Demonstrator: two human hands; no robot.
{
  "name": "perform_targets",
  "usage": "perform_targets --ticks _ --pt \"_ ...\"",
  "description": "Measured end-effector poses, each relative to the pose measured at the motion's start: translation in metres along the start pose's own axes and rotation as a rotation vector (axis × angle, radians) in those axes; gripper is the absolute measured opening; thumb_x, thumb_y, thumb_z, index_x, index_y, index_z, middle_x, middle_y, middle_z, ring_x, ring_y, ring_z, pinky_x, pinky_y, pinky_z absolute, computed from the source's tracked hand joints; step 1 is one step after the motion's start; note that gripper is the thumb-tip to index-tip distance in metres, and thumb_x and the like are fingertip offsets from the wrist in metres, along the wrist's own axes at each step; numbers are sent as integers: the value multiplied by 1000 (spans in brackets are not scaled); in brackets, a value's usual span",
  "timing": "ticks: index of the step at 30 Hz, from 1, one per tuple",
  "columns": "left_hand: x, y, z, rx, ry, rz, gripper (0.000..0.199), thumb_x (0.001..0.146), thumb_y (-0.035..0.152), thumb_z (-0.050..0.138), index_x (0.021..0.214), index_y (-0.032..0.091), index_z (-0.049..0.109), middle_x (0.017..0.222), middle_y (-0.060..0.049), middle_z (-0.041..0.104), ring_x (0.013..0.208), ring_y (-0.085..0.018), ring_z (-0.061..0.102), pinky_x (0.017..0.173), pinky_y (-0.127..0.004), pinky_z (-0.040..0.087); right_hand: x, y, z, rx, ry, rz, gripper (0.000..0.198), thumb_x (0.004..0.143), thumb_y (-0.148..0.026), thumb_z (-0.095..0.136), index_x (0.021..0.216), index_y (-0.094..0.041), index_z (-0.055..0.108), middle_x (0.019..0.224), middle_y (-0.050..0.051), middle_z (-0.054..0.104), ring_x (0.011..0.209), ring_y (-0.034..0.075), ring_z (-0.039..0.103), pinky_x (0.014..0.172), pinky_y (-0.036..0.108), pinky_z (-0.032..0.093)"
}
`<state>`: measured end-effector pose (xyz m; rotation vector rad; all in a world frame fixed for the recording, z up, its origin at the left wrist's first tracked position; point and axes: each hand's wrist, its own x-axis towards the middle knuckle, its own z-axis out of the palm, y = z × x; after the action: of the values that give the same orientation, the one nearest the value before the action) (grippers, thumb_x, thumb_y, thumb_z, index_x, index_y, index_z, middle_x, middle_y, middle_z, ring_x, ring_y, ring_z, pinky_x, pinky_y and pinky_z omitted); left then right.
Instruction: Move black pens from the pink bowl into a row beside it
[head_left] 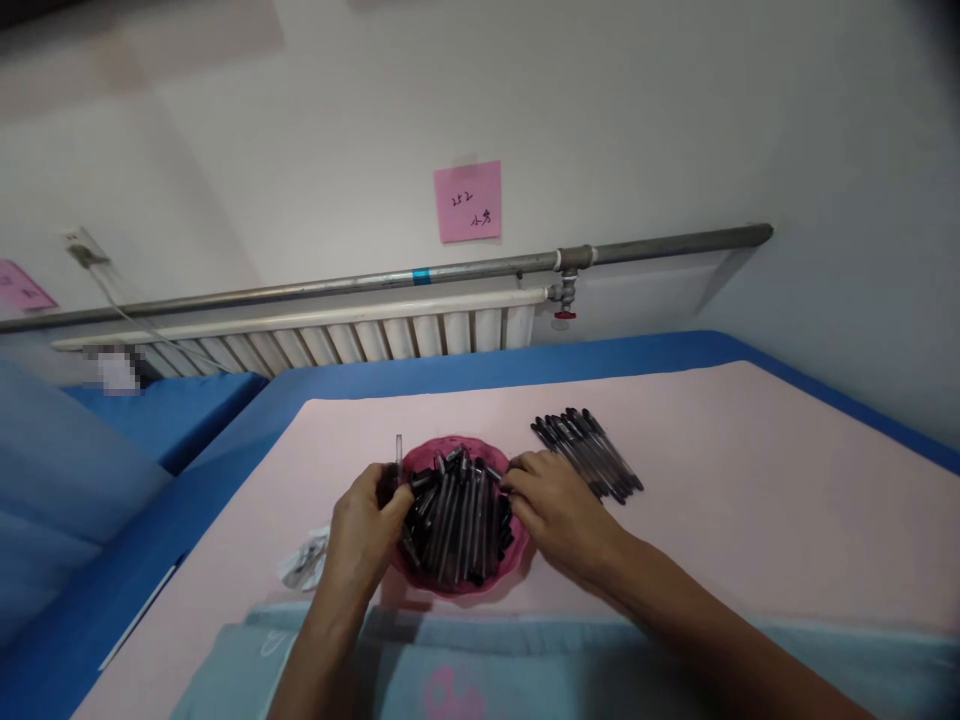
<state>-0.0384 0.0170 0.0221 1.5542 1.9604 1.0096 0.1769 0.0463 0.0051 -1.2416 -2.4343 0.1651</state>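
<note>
A pink bowl with a wavy rim [469, 595] holds a heap of black pen parts [454, 520], with dark pen barrels and short caps among them. At its left rim, my left hand [364, 525] is closed in a pinch on a clear pen tube [399, 452] that points upward. My right hand [555, 505] reaches over the bowl's right rim with its fingers pinched together. A small dark piece shows by those fingertips, but its kind is hidden. Just beyond my right hand, several black pens [589, 450] lie side by side in a slanted row.
A pale pink sheet [720, 500] covers the blue-edged table. Left of my left wrist lies a crumpled whitish wrapper [306, 562]. Light blue cloth [397, 670] runs along the near edge. A radiator [375, 335] and a metal pipe [315, 287] line the wall behind.
</note>
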Motion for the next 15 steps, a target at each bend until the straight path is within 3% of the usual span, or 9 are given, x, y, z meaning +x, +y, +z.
perform_targets --ticks 6,15 --pt "-2 4 1 56 7 6 17 72 30 46 78 18 56 70 0 59 66 -15 53 60 -26 37 1 -5 -4 -54 -97 -96 19 76 -9 47 77 -20 64 80 5 58 77 19 45 70 33 26" --pt "-3 6 6 119 -24 49 14 72 27 45 75 17 54 67 -1 57 62 -13 50 56 -25 34 7 -11 -4 -79 -176 -109 21 76 -11 50 81 -23 66 83 5 60 83 20 47 72 34 23"
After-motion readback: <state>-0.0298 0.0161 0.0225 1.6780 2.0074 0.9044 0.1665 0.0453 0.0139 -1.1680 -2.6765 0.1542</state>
